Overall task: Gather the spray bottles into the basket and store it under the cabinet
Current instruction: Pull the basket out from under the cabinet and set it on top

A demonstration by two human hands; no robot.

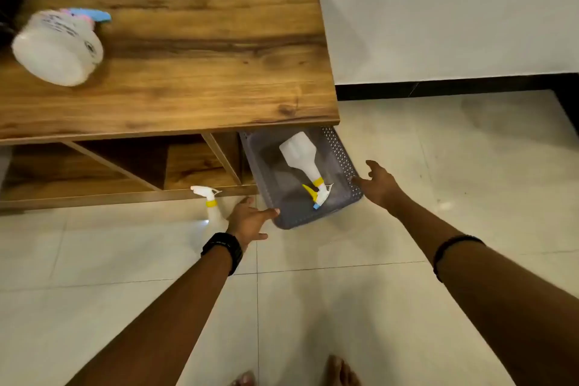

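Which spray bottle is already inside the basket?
The white spray bottle with the yellow collar, lying in the grey basket. The small one is on the floor by the left hand; the blue-trigger one is on the cabinet top.

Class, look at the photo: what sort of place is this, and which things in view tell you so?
Probably a room in a home: a low wooden cabinet against a plain white wall, a glossy cream tiled floor, and bare feet on it. A grey perforated plastic basket suggests household tidying.
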